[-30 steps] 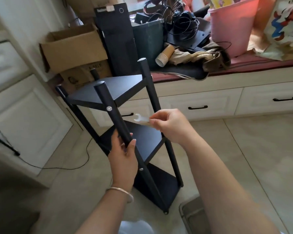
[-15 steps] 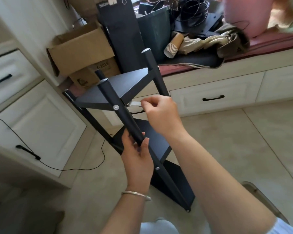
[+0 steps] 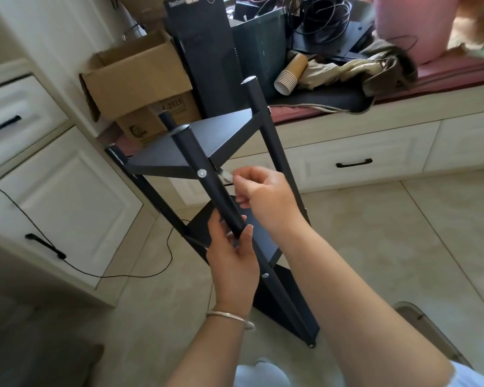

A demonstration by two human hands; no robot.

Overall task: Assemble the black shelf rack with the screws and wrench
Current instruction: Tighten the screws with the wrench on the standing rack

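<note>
Black rack (image 3: 207, 141) on tiled floor (image 3: 375, 233) beside white cabinets (image 3: 67, 196); left-hand fingers (image 3: 217, 230) round post, right-hand fingers (image 3: 242, 178) pinching wrench (image 3: 224, 175).

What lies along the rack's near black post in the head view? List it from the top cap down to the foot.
Round top cap of the black post → silver screw at the top shelf → left hand gripping the post → second silver screw → small foot on the floor.
</note>
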